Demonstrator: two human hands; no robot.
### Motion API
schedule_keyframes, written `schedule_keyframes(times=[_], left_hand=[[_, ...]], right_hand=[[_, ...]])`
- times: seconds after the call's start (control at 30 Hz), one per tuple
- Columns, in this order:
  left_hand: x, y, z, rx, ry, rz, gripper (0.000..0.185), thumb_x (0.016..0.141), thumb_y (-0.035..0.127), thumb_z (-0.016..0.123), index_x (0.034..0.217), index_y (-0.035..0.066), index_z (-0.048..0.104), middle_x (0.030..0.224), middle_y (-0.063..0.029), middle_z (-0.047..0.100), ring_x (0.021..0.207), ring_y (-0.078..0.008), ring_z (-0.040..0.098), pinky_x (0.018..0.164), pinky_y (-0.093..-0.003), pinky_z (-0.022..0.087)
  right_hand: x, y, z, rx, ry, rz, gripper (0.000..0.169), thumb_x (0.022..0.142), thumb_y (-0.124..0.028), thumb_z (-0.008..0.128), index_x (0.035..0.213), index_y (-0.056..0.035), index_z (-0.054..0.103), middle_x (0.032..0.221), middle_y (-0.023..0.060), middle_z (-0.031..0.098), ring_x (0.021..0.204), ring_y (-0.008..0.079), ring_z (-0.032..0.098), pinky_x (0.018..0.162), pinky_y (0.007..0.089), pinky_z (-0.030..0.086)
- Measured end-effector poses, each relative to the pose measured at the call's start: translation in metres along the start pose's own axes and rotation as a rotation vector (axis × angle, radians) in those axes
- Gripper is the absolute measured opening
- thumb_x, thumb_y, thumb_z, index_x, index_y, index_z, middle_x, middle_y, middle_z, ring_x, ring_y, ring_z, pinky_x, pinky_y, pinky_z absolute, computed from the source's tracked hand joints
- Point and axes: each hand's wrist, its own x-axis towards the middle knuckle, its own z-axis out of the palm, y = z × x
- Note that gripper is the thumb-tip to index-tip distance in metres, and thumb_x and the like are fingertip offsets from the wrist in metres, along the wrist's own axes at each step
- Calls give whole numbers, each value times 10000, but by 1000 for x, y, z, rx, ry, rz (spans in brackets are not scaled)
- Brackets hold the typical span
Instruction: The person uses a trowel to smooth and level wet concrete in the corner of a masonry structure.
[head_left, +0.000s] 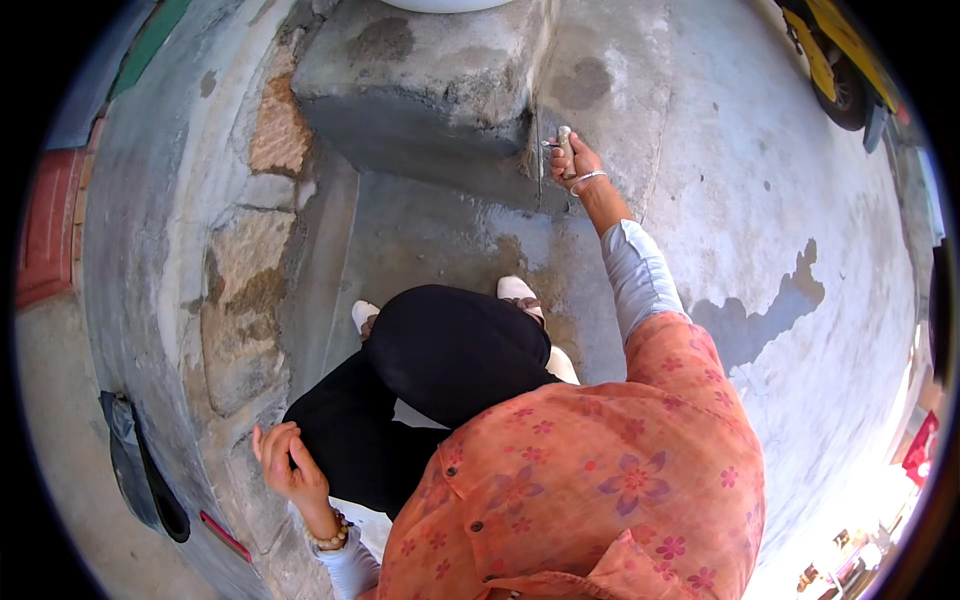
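Note:
My right hand is closed round the pale handle of a plastering trowel. Its thin blade is seen edge-on, upright beside the right end of a concrete step block; whether it touches is unclear. Dark, wet-looking grey mortar covers the front face of that block. My left hand hangs beside my left knee with loosely bent fingers, holding nothing. Wet patches mark the recessed concrete floor where my pale shoes rest.
A rough stone edging runs along the left. Part of a white container shows at the top. A yellow wheeled vehicle stands at upper right, and a black object and a red strip lie at lower left.

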Motion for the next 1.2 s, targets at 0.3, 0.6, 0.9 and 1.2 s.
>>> schedule_keyframes(times=[0.3,0.6,0.9,1.2], left_hand=[[8,4,5,14,-28,13,113,823,16,491,792,-16,595,812,-128,633,777,-257,607,1012,-475,332],[15,12,9,10,-33,28,110,813,3,498,788,-16,603,812,-126,637,776,-255,609,1017,-468,330],[16,13,9,12,-42,7,114,812,8,492,777,-22,597,804,-130,636,772,-257,608,1019,-467,327],[12,6,6,18,-29,5,110,827,14,492,791,-18,591,814,-127,633,784,-256,606,1018,-476,326]], right_hand=[[-6,33,16,10,-13,-23,467,972,-491,301,1026,-68,493,699,10,462,474,99,367,481,271,348],[-51,43,22,-84,-140,-1,469,981,-471,288,1076,-64,500,701,17,470,469,101,361,481,269,341],[-4,5,2,37,-4,-57,452,978,-464,314,1059,-60,498,697,9,473,469,95,368,467,268,342],[0,12,10,70,-63,34,475,976,-477,291,1063,-57,495,699,15,460,479,101,367,475,270,344]])
